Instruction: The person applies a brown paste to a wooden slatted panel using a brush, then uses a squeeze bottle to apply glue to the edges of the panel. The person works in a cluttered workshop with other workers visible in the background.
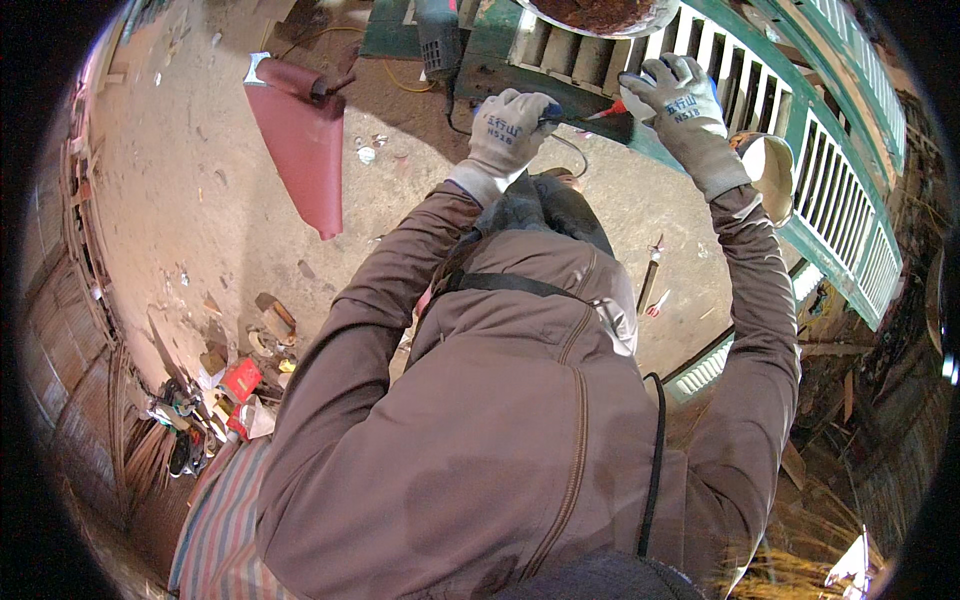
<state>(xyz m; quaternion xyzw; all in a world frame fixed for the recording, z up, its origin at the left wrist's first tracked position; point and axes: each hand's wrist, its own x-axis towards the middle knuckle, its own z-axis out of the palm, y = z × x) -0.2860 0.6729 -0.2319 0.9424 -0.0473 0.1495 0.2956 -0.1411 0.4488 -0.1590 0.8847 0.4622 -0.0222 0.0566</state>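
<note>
My left hand (508, 133), in a pale work glove with blue on its palm side, is closed over the floor just beyond my knees. What its fingers hold, if anything, is hidden. Farther right, beside a green frame with white slats (740, 75), my gloved right hand (685, 108) has its fingers curled round a white object (640, 108). A red pointed tip (607, 110) sticks out from it toward my left hand; the object looks like a squeeze bottle. Beyond my left hand lies a dark corded power tool (439, 45), its black cord trailing near my fingers.
A round pan with brown contents (605, 15) rests on the frame at the far edge. Maroon sheet material (305, 150) lies on the floor to the left. A thin pointed tool (650, 272) lies right of my legs, a round tin (768, 170) by my right wrist, and litter (225, 400) at lower left.
</note>
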